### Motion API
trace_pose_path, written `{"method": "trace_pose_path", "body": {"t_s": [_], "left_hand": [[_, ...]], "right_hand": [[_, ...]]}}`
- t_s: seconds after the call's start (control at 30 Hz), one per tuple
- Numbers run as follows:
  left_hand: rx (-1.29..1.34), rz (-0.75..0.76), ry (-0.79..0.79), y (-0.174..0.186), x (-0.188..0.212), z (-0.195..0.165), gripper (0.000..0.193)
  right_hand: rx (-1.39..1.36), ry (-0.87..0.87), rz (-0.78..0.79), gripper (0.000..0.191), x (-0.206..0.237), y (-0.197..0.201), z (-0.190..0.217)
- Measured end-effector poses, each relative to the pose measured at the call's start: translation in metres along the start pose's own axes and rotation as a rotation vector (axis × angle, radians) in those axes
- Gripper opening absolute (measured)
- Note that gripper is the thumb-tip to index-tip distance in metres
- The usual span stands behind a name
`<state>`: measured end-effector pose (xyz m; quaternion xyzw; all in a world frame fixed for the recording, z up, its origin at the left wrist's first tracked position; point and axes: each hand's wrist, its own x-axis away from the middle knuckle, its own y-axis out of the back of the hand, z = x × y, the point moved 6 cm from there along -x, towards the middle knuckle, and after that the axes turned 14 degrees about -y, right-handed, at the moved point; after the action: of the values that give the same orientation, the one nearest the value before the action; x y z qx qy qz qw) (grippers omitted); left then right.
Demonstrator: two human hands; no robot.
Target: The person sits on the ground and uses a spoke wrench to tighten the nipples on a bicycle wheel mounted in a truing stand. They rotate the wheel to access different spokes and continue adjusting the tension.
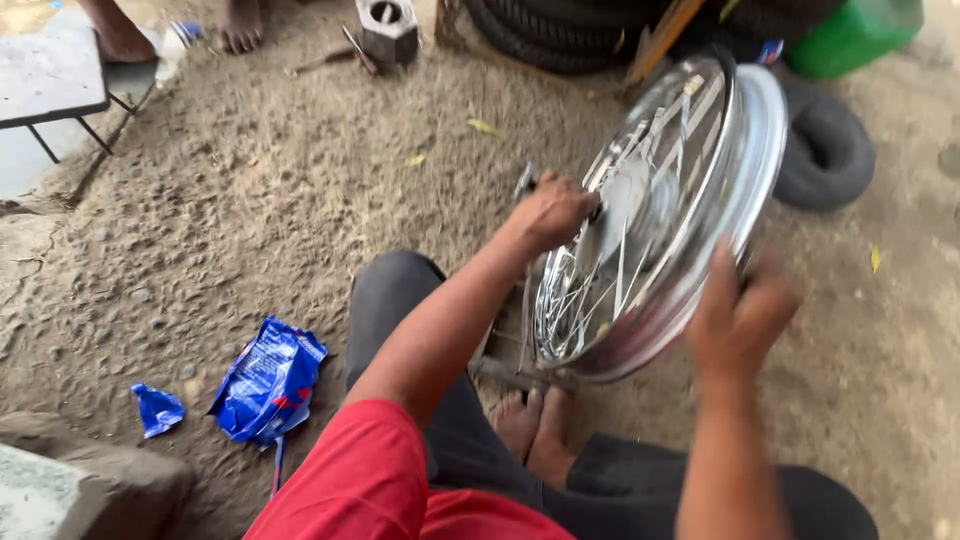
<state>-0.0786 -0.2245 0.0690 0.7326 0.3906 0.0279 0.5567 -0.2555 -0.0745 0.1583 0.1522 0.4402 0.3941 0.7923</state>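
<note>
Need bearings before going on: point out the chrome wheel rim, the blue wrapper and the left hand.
chrome wheel rim (752,150), head view, outer band.
blue wrapper (268,382), head view, middle.
left hand (553,208), head view, back of hand.

Soft daylight, faint shadows; glare on chrome rim (745,190); motion blur.

Left hand (553,208) gripped at the hub of a chrome spoked wheel (690,200), right hand (738,318) on its rim.

Ground: loose sandy dirt floor (260,180) in daylight. A metal-legged bench (50,75) stands upper left; stacked black tyres (560,30) and a green container (855,35) along the top.
</note>
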Motion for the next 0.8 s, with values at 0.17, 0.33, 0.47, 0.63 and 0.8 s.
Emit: {"method": "trace_pose_path", "body": {"t_s": [0.17, 0.33, 0.47, 0.63, 0.8], "left_hand": [[-0.018, -0.244, -0.08, 0.008, 0.005, -0.011, 0.017], [0.053, -0.228, -0.124, 0.007, 0.002, -0.017, 0.018], [0.018, -0.158, -0.067, -0.002, 0.001, -0.008, 0.018], [-0.012, -0.107, -0.03, -0.016, 0.002, -0.001, 0.02], [0.767, -0.955, 0.213, 0.035, 0.026, 0.0, 0.057]], "right_hand": [[-0.299, -0.079, 0.25, 0.035, -0.128, -0.03, -0.023], [-0.336, -0.142, 0.193, 0.032, -0.157, -0.043, -0.05], [-0.041, 0.082, 0.045, 0.033, -0.042, -0.006, -0.024], [0.006, -0.173, 0.428, 0.028, 0.163, -0.02, -0.036], [-0.121, -0.438, 0.362, 0.025, 0.17, 0.006, -0.1]]}}
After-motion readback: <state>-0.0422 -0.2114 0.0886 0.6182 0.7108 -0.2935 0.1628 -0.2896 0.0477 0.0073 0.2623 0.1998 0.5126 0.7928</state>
